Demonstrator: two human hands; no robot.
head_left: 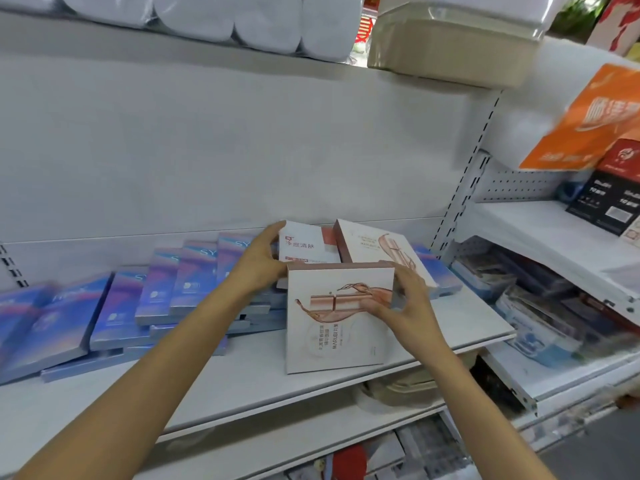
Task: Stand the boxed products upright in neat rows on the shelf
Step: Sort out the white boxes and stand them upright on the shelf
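A white-and-rose-gold box (332,341) stands upright near the front of the white shelf (242,382). My right hand (405,303) grips its right edge. Behind it, my left hand (259,261) holds the left edge of a white box with red lettering (304,245), which leans upright. A second rose-gold box (374,247) lies tilted to the right of that one. Several blue-purple flat boxes (114,306) lie overlapping and slanted across the left of the shelf, and one more blue box (440,271) lies at the right behind my right hand.
White wrapped rolls (225,19) fill the shelf above. To the right, a side rack holds blue and dark packaged goods (540,313), black boxes (609,202) and an orange bag (595,123). More goods sit on the shelf below (381,452).
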